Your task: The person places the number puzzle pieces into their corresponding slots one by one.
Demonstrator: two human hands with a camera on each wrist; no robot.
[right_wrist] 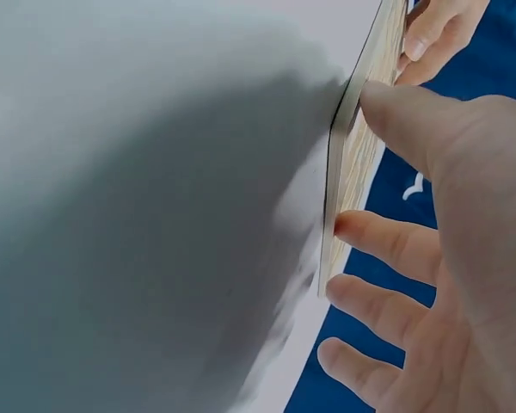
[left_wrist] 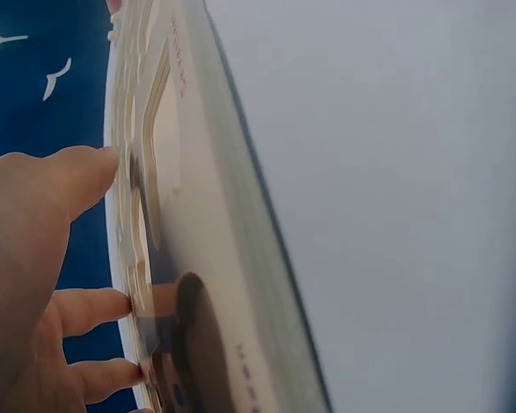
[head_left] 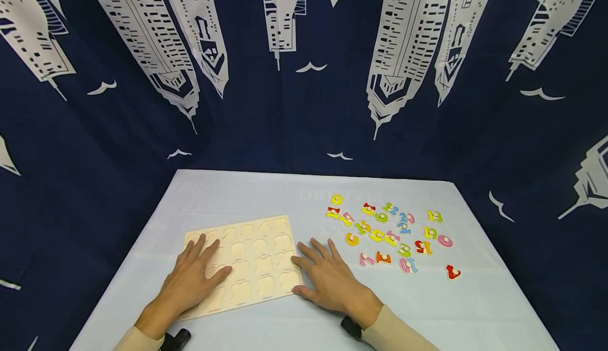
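A pale wooden puzzle board (head_left: 247,275) with rows of shallow cut-out recesses lies slightly turned on the white table. My left hand (head_left: 190,277) rests on its left part with the fingers spread. In the left wrist view, fingertips (left_wrist: 112,374) of that hand touch the board's face (left_wrist: 206,224). My right hand (head_left: 328,280) lies at the board's right edge, thumb and fingers spread. The right wrist view shows the thumb and fingertips (right_wrist: 353,225) right at the board's edge (right_wrist: 334,185). Neither hand grips a thing.
Several colourful number pieces with small knobs lie scattered to the right, among them a red piece (head_left: 453,272), a pink zero (head_left: 445,240) and a yellow piece (head_left: 336,199). A dark blue cloth (head_left: 285,119) with white buildings hangs behind the white table (head_left: 157,256).
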